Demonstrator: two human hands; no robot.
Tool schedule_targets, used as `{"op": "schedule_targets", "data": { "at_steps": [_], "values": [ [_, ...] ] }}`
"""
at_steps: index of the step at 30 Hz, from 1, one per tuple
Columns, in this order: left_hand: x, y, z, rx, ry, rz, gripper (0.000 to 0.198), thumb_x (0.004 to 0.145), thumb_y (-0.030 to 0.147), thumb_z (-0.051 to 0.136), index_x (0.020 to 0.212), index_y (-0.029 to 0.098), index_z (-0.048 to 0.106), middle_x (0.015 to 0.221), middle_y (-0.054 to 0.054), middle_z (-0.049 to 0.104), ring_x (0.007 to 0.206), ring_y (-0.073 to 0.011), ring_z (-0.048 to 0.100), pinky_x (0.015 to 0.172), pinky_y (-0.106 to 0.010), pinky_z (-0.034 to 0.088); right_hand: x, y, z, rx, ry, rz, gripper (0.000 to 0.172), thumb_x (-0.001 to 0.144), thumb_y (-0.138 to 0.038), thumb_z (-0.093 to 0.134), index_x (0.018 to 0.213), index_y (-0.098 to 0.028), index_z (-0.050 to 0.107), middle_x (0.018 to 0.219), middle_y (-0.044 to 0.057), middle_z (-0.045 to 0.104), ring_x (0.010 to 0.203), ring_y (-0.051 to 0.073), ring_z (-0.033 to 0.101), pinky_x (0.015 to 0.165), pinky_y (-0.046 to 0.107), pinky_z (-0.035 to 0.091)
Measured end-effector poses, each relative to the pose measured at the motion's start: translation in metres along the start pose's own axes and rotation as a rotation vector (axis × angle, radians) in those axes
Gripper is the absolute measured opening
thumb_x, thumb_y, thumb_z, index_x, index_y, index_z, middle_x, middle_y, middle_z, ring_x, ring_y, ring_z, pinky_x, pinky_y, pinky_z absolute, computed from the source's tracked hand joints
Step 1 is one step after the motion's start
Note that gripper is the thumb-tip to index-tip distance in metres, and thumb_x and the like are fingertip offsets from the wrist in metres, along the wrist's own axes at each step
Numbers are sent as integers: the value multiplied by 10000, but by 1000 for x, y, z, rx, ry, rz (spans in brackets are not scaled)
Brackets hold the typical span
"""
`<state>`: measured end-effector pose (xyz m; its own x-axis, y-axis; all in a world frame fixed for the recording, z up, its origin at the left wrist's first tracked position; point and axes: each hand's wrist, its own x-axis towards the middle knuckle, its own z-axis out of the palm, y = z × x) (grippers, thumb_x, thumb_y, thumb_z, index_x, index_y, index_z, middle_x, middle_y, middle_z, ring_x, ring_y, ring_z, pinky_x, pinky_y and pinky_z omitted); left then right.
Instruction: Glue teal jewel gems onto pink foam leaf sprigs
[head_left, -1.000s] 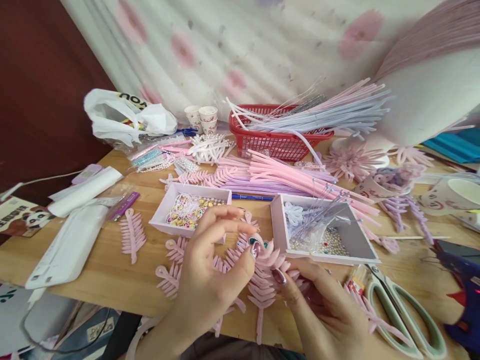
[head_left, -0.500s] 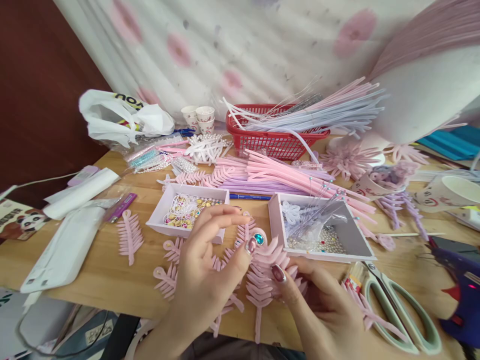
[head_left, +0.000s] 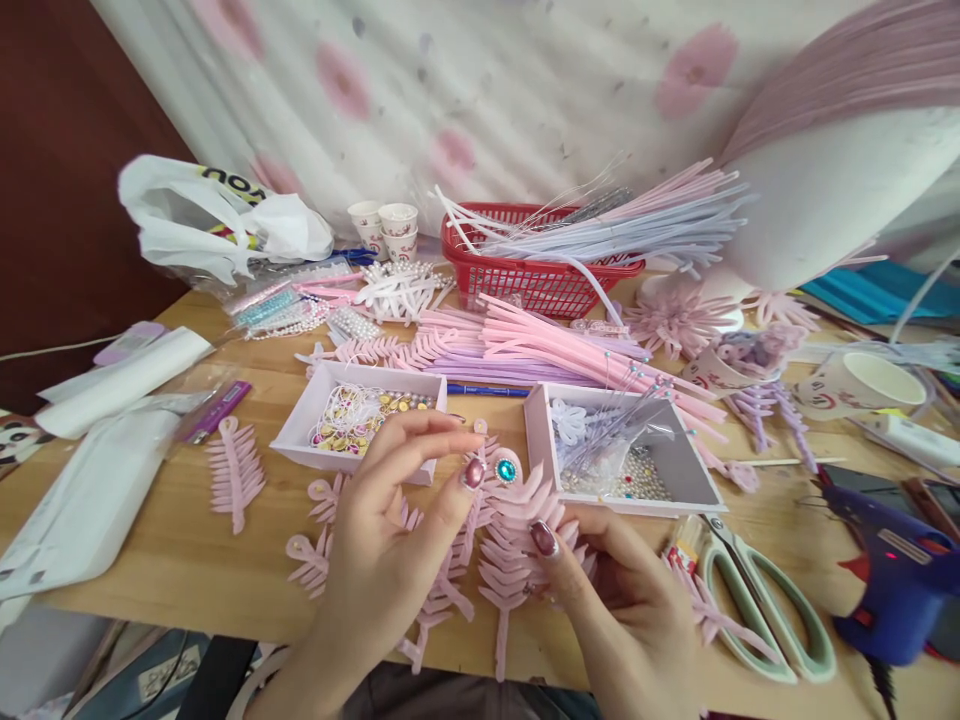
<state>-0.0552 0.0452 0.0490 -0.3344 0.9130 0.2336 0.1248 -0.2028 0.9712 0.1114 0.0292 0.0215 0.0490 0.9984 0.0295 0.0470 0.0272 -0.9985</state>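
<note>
My right hand [head_left: 622, 590] pinches a pink pipe-cleaner feather [head_left: 501, 575] between thumb and fingers, its stem pointing down toward me. At the feather's rounded top sits a blue-green gem [head_left: 507, 470] with a pale beaded rim. Just left of the gem is my left hand [head_left: 405, 500], fingers curved and apart, with nothing visible between thumb and index finger. More pink feathers [head_left: 309, 560] lie on the table under and beside my left hand, partly covered by it. Another feather [head_left: 234, 470] lies apart at the left.
Ahead stand a white box of gold-set gems [head_left: 281, 440] and a box with pearls and pins [head_left: 701, 490]. Scissors [head_left: 814, 640] and a blue glue gun [head_left: 892, 570] lie at right. Behind are pink pipe cleaners [head_left: 540, 345] and a red basket [head_left: 547, 290].
My left thumb, which was against the gem's edge, has drawn slightly away to the left. The right hand keeps its hold on the feather. The whole view has shifted a little.
</note>
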Motion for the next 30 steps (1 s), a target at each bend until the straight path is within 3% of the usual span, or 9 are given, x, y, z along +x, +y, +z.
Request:
{"op": "schedule_targets", "data": {
  "at_steps": [3,10,16,20,30],
  "values": [
    [1,-1,1,-34,-34,-31,160,893,208,749,979,315,831,1172,-40,666,1220,-236,613,1031,-331,508,3,2,-6,-26,-72,-49,177,973,-379,723,922,-215,766,836,47,777,725,185,712,627,239,576],
    [2,-4,-2,-1,-100,10,285,847,109,708,973,338,821,1184,-33,657,1237,-233,605,1041,-352,494,0,4,-7,-14,-108,-63,98,973,-332,729,979,-246,775,863,30,791,738,185,750,650,236,594],
    [1,-6,-2,10,-97,6,236,854,128,713,958,310,822,1188,-50,656,1235,-253,607,1034,-378,501,-3,2,0,-22,19,16,227,941,-433,758,925,-208,783,847,57,777,747,205,730,704,282,601],
    [2,-7,-3,-36,-114,-27,277,859,104,710,953,339,822,1192,-24,653,1226,-227,607,1052,-350,493,-2,1,1,-36,-20,-8,245,931,-450,764,914,-207,791,834,58,786,750,215,731,720,296,598],
    [2,-6,-5,-77,-110,-28,283,860,88,715,949,328,837,1167,-27,655,1184,-200,621,1013,-292,524,-5,-6,7,14,44,45,276,894,-486,793,843,-215,786,767,34,752,710,193,684,605,253,521]
  ]
}}
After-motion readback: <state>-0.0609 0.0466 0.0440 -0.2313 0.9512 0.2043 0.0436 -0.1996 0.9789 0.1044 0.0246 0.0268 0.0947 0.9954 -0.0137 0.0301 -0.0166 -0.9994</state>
